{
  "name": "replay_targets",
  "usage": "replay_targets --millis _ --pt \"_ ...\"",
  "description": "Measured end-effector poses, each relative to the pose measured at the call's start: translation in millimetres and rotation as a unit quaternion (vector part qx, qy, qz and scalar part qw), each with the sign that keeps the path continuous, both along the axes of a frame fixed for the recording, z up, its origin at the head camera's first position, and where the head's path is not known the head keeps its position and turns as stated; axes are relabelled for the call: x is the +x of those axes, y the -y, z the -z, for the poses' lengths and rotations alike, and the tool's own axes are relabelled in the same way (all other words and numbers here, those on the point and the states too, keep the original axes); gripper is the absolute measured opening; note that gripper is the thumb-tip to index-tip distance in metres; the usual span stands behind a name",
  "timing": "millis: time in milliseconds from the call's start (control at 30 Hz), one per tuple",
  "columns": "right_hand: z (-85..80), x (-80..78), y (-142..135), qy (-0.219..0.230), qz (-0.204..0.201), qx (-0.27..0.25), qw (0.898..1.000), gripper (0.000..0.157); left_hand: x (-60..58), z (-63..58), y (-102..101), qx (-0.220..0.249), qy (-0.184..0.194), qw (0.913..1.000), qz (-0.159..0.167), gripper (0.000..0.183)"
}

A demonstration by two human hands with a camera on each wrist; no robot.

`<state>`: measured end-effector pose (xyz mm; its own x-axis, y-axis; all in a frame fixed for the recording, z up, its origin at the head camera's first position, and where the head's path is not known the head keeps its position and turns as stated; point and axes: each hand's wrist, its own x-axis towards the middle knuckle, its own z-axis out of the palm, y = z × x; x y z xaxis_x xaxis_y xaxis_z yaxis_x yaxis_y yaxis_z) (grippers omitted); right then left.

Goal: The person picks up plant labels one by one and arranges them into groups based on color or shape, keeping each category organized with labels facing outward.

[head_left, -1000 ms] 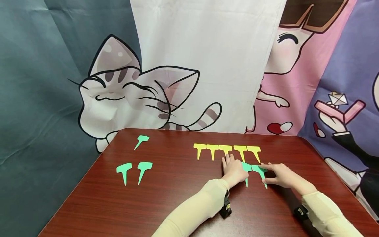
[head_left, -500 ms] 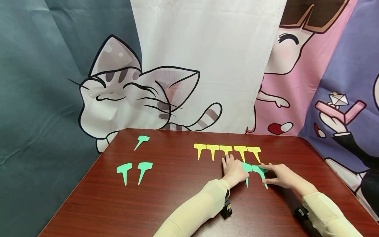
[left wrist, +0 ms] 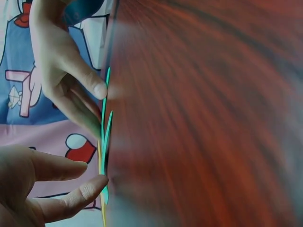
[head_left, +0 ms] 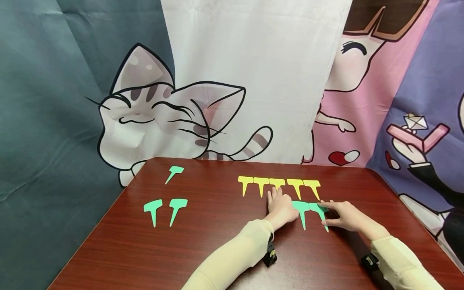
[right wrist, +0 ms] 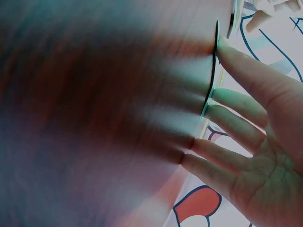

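Clock positions run from the centre of a dark red, wood-grained worktop. At 9 o'clock lie two flat, mint-green, T-shaped tags, plastic-looking and apart: the outer left tag and the inner left tag. A matching far tag lies at 10 o'clock. Five flat, bright yellow, T-shaped tags form a row from 12 to 2 o'clock, stems towards the near side.

Between 2 and 3 o'clock, the left hand has thumb and fingers spread, pinching nothing; its fingertips overlap the middle yellow tag in the head view, and whether they touch it I cannot tell. At 3 o'clock are two more mint-green tags, heads close together: the nearer-centre tag and the outer right tag. The right hand touches that last one with thumb and fingers spread.

A sideways drag of the right hand could skew its tag or ride it over its neighbour; a careless left fingertip could pull the middle yellow tag out of line.
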<state>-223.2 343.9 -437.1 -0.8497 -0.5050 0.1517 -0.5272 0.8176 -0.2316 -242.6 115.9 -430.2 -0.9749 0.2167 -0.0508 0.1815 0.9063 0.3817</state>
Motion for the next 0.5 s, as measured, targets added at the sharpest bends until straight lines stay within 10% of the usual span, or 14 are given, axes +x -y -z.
replay_targets --millis 500 --pt "1.7 0.3 -0.8 -0.003 0.000 0.000 1.000 0.065 -10.3 -0.7 47.8 0.043 -0.067 0.9966 0.019 0.020"
